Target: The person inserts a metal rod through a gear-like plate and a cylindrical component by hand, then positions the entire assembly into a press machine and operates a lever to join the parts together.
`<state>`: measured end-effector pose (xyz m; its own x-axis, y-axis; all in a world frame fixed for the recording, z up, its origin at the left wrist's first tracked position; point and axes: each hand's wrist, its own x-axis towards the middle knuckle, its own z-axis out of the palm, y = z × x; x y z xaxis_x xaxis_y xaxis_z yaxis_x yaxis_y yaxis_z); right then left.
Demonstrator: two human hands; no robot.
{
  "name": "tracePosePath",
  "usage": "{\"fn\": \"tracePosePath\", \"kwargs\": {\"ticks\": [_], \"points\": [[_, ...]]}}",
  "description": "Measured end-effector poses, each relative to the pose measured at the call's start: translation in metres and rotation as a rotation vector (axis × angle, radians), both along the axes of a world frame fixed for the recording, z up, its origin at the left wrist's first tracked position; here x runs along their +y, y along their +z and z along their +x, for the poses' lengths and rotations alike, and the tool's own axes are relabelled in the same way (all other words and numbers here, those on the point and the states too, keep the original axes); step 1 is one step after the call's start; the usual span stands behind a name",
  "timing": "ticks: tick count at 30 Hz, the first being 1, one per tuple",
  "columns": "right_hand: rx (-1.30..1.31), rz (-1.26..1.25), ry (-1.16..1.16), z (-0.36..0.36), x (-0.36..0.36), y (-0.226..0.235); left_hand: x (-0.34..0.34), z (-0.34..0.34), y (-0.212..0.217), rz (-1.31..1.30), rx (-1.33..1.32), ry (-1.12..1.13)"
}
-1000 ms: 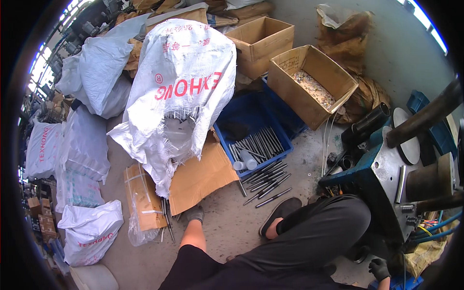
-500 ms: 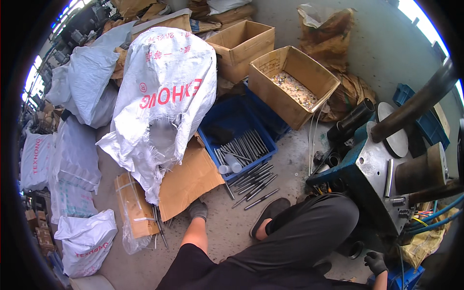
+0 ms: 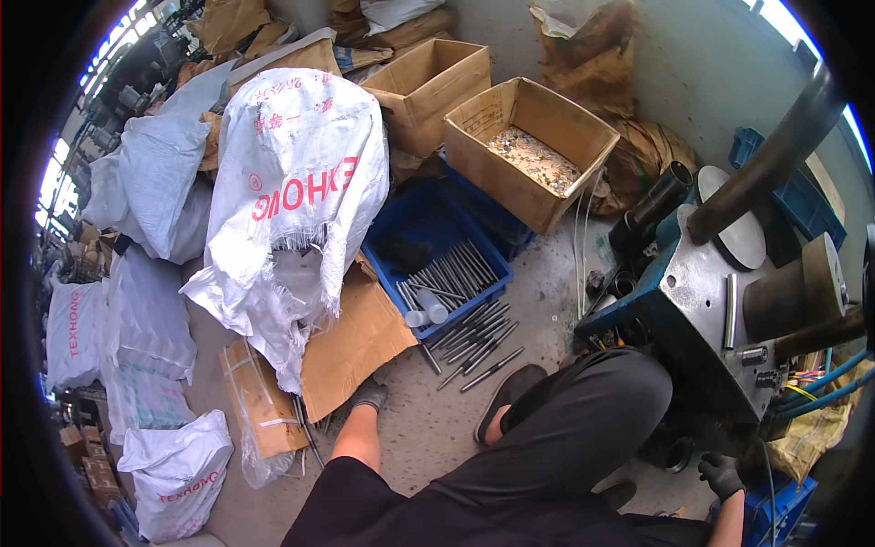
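Two gloved hands are in my view. My left hand (image 3: 369, 394) is planted on the concrete floor (image 3: 428, 438) at the edge of a flattened sheet of cardboard (image 3: 351, 342); its fingers look curled down and I see nothing held in it. My right hand (image 3: 720, 474) sits low at the right edge, beside the base of a grey metal machine (image 3: 702, 319); I cannot tell how far it is open or whether it grips anything. Loose metal rods (image 3: 478, 342) lie on the floor just ahead of my left hand, spilling from the front of a blue plastic crate (image 3: 410, 219) that holds more rods and two small white tubes (image 3: 424, 310). A torn white woven sack (image 3: 301, 201) leans over the cardboard to the left of the crate. Behind the crate stands an open cardboard box (image 3: 533, 150) with small pale pieces in its bottom. My bent leg in dark trousers (image 3: 565, 438) lies between the two hands
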<state>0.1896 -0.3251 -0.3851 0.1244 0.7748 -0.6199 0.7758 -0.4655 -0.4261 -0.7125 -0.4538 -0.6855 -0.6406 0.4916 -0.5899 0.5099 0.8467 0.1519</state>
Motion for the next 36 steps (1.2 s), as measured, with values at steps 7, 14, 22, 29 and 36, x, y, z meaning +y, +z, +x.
{"fn": "tracePosePath", "kwargs": {"ticks": [7, 14, 22, 29, 36], "points": [[0.013, -0.039, -0.015, 0.001, 0.002, 0.0, 0.008, 0.005, 0.034, 0.007, 0.005, -0.093], [-0.012, -0.016, -0.023, -0.011, 0.002, 0.014, 0.01, 0.029, 0.062, 0.024, 0.054, -0.322], [-0.037, 0.028, 0.04, -0.038, 0.014, 0.028, -0.005, 0.046, 0.042, -0.032, 0.101, -0.353], [-0.109, 0.078, 0.118, -0.038, 0.016, 0.039, 0.013, 0.073, 0.04, 0.224, 0.024, -0.176], [0.047, 0.109, 0.1, -0.062, 0.032, 0.043, 0.049, 0.064, 0.041, 0.759, -0.357, 0.748]]}}
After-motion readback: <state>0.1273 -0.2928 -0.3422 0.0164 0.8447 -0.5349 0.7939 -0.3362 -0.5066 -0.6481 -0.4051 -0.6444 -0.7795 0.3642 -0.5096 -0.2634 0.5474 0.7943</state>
